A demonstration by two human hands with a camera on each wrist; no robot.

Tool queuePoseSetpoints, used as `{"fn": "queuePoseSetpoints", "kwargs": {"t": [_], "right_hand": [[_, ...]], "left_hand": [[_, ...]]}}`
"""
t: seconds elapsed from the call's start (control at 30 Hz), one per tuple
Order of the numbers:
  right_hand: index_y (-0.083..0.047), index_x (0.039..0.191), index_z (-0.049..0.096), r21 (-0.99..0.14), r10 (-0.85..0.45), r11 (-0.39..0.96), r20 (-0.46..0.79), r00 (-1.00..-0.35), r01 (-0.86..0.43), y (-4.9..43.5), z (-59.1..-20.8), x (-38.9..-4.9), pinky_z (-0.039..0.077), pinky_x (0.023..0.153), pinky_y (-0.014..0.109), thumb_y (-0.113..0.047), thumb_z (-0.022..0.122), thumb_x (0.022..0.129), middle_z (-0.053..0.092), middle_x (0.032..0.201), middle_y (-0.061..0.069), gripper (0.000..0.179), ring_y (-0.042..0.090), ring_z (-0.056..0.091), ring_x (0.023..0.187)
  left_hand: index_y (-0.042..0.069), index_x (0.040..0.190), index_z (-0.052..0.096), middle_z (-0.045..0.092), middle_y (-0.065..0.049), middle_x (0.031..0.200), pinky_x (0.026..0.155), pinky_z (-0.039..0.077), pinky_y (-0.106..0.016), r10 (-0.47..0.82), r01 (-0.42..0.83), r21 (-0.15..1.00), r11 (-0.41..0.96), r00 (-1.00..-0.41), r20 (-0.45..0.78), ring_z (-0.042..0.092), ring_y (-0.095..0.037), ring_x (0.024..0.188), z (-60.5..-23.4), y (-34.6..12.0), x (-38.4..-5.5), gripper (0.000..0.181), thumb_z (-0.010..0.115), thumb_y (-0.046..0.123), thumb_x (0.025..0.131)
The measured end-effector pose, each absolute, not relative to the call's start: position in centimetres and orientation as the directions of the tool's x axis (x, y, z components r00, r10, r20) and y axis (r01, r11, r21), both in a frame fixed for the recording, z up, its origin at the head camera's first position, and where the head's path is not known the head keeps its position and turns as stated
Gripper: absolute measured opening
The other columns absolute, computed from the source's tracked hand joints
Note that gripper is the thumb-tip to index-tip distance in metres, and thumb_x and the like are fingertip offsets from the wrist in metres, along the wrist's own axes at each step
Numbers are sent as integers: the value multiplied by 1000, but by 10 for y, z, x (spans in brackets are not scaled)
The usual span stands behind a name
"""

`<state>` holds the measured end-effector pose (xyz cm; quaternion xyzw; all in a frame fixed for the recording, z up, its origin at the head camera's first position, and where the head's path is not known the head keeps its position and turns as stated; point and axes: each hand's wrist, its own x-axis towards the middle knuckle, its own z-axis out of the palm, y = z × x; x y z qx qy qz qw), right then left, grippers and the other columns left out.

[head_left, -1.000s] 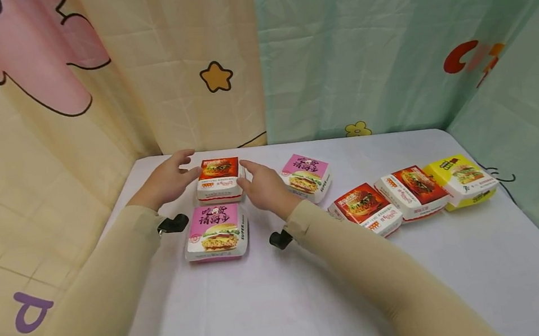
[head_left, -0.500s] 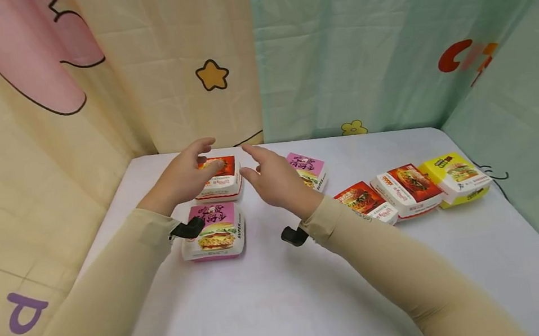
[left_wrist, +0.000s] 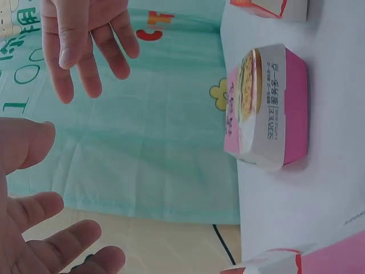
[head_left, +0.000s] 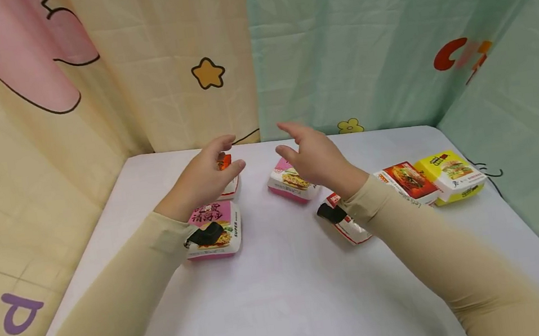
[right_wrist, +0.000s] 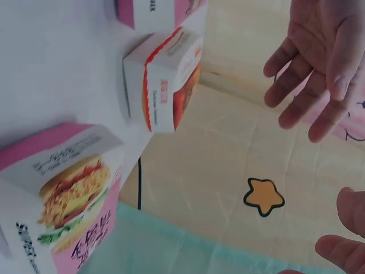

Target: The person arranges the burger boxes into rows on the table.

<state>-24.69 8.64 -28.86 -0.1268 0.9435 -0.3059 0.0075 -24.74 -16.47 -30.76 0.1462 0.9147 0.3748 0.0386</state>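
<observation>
Both hands hover over the white table, palms turned toward each other and holding nothing. My left hand (head_left: 200, 181), fingers loosely bent, is above a red-and-white burger box (head_left: 232, 189) and partly hides it. In front of that box lies a pink-and-white burger box (head_left: 213, 214), half covered by the left wrist strap. My right hand (head_left: 318, 159) is raised over another pink-and-white burger box (head_left: 289, 181), also seen in the left wrist view as a closed pink box (left_wrist: 272, 108). Beneath the right cuff, a second red-and-white box (head_left: 354, 231) is mostly hidden.
Farther right lie another red-and-white box (head_left: 410, 181) and a yellow-and-white burger box (head_left: 454, 173), side by side. Printed curtains (head_left: 350, 44) enclose the back and sides of the white table (head_left: 267, 304).
Both hands have risen away from the back red-and-white box and shifted right, the right hand farther. The gap between them has widened. The boxes stay in place.
</observation>
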Motion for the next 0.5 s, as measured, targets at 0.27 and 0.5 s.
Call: {"fn": "queuePoseSetpoints", "kwargs": {"t": [0.27, 0.5], "right_hand": [[-28, 167, 31, -510, -227, 845, -77, -971, -157, 128, -297, -276, 42, 119, 58, -39, 58, 108, 36, 171, 6, 65, 34, 42, 153], [-24, 166, 33, -498, -264, 852, -145, -954, -160, 155, -312, -296, 49, 113, 56, -39, 59, 108, 42, 167, 12, 66, 37, 45, 150]], "left_hand": [[18, 164, 36, 46, -8, 163, 124, 38, -54, 310, 238, 749, 618, -950, 46, 42, -33, 152, -315, -142, -242, 70, 65, 40, 104], [20, 165, 35, 44, -7, 165, 123, 39, -53, 280, 184, 768, 614, -960, 6, 41, -31, 154, -324, -117, -243, 70, 63, 42, 104]]}}
